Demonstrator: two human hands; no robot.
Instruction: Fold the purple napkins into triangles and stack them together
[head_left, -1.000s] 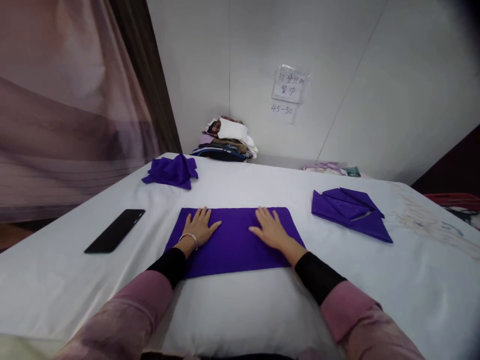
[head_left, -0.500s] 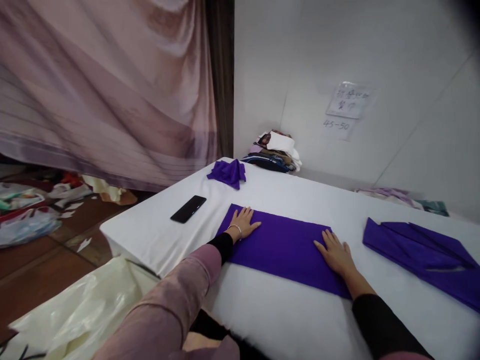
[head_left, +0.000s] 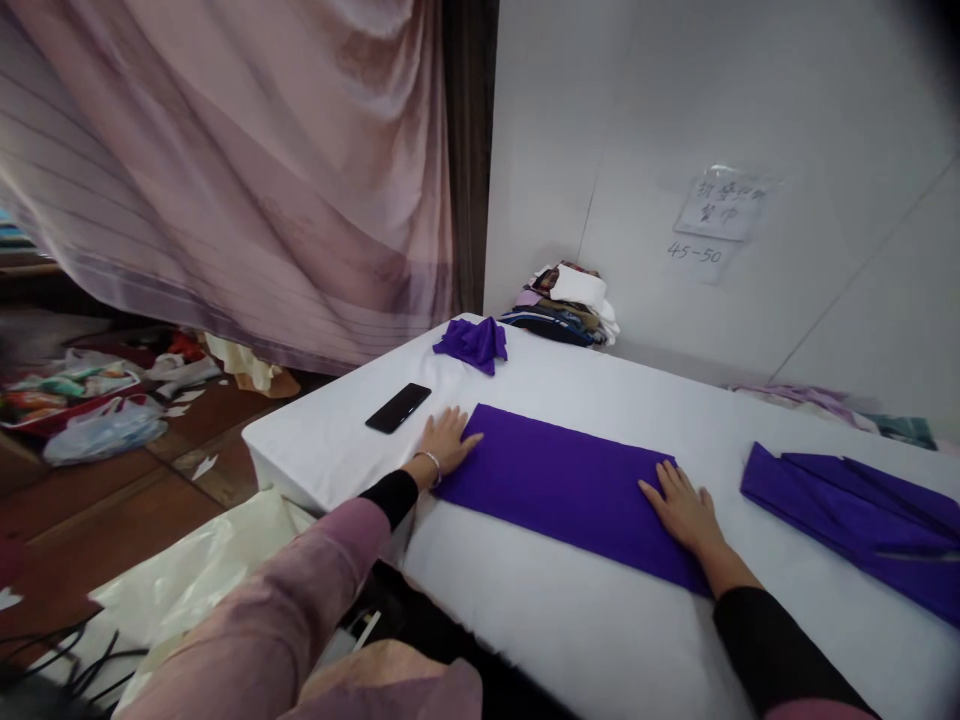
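A purple cloth (head_left: 570, 485), folded into a long flat rectangle, lies in front of me on the white-covered table (head_left: 525, 590). My left hand (head_left: 446, 442) rests at its left end, fingers spread, partly on the cloth edge and partly on the table. On the right end of the cloth lies my right hand (head_left: 682, 505), flat with its fingers apart. Neither hand grips anything. Further right is a second purple cloth (head_left: 855, 510), folded into a band with loose layers. A small crumpled purple cloth (head_left: 472, 343) sits near the far left corner.
A black phone (head_left: 399, 408) lies left of the folded cloth. Behind the table stands a pile of folded fabrics (head_left: 562, 305) against the grey wall. A pink curtain (head_left: 300, 180) hangs at the left. Plastic bags (head_left: 105, 430) and a cream sheet (head_left: 195, 560) are below the table's left side.
My left hand has slid left, from on top of the cloth to its left edge. My right hand stays at the right end. The view has turned slightly left.
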